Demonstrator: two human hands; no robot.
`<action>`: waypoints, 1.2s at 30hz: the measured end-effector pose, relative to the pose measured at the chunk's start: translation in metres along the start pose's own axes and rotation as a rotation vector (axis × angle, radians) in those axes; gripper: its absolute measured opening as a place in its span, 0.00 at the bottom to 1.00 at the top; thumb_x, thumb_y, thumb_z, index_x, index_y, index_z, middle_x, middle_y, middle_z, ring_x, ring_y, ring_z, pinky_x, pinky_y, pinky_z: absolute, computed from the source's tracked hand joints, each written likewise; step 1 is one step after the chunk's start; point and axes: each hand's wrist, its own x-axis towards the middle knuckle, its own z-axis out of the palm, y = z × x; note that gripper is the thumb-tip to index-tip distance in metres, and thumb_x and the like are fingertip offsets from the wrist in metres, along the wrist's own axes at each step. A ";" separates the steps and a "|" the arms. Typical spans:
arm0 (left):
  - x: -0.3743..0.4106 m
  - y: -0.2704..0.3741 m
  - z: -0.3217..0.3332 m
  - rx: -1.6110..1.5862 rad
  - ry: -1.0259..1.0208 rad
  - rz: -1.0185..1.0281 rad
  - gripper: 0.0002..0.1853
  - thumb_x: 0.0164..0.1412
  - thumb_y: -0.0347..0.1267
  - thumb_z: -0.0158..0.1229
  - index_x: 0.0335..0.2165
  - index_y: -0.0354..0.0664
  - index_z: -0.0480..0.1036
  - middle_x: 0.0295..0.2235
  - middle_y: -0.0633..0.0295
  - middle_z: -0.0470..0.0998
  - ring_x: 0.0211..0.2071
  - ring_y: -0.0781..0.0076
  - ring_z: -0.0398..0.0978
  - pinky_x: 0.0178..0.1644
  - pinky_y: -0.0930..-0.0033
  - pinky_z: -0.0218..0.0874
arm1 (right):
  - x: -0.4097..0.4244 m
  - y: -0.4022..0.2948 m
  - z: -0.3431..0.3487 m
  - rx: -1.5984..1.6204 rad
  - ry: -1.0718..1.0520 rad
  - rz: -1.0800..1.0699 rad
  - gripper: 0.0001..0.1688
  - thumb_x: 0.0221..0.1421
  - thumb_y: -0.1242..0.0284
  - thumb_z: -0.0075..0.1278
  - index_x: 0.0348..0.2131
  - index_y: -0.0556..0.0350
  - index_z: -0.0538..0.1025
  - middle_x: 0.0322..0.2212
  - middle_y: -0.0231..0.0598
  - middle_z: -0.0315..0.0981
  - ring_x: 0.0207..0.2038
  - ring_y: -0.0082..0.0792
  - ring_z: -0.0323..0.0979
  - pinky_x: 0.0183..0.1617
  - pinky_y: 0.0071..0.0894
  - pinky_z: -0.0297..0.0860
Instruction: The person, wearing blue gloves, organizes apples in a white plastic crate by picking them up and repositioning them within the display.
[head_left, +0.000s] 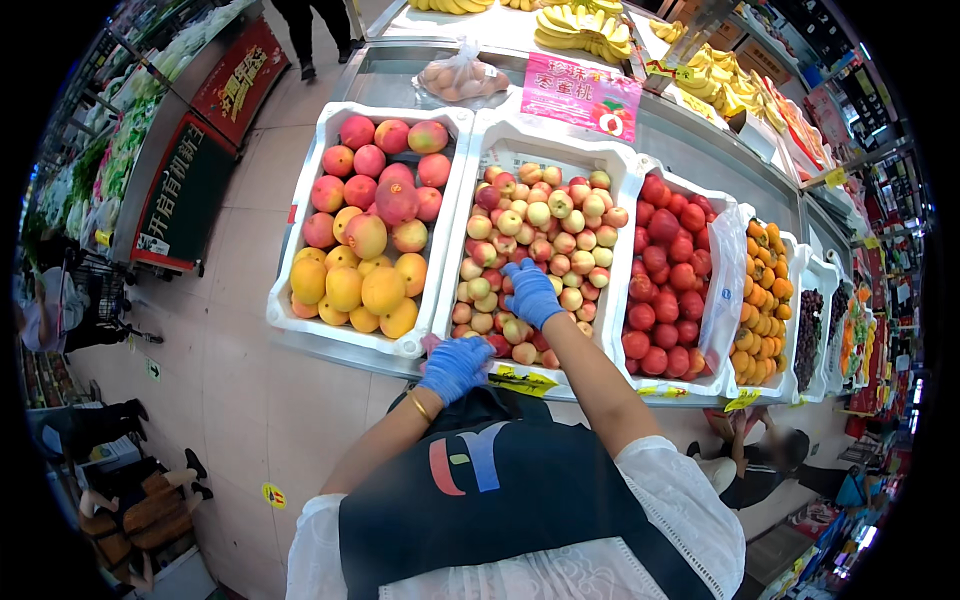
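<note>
Before me is a white foam box (621, 247) of small pale yellow-and-red nectarines (540, 214). My right hand (531, 294), in a blue glove, reaches into it, fingers down among the fruit. Its fingertips are partly hidden, and whether they grip a nectarine is unclear. At the box's near left corner, my left hand (456, 369), also blue-gloved, is closed around a crumpled pink cloth (430, 343). Most of that cloth is covered by the hand. Several redder nectarines (523, 352) lie along the near side, between my hands.
Left stands a foam box (281, 300) of mangoes (367, 236). To the right are boxes of red fruit (664, 262), persimmons (759, 315) and grapes (810, 330). Behind lie a bagged batch of round brown items (461, 79), a pink sign (581, 94) and bananas (585, 34). People are nearby.
</note>
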 end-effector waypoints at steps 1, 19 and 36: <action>-0.003 0.001 -0.010 -0.059 0.043 -0.069 0.12 0.51 0.37 0.56 0.35 0.47 0.73 0.34 0.58 0.73 0.35 0.59 0.73 0.38 0.59 0.64 | -0.002 0.004 0.001 0.086 0.052 0.003 0.27 0.38 0.69 0.58 0.41 0.51 0.68 0.40 0.51 0.63 0.41 0.50 0.68 0.43 0.44 0.68; -0.017 -0.037 -0.009 -0.002 0.366 -0.252 0.15 0.44 0.38 0.60 0.34 0.47 0.73 0.33 0.60 0.71 0.35 0.59 0.71 0.39 0.59 0.62 | -0.023 -0.013 0.009 0.096 -0.059 -0.060 0.26 0.44 0.58 0.56 0.40 0.53 0.72 0.31 0.43 0.72 0.39 0.47 0.71 0.42 0.42 0.68; -0.016 -0.041 -0.008 -0.072 0.355 -0.310 0.15 0.44 0.34 0.58 0.35 0.46 0.73 0.33 0.56 0.72 0.34 0.53 0.72 0.38 0.58 0.64 | -0.018 -0.083 0.025 -0.153 -0.086 -0.157 0.22 0.42 0.66 0.56 0.39 0.48 0.71 0.37 0.41 0.67 0.41 0.45 0.68 0.43 0.44 0.67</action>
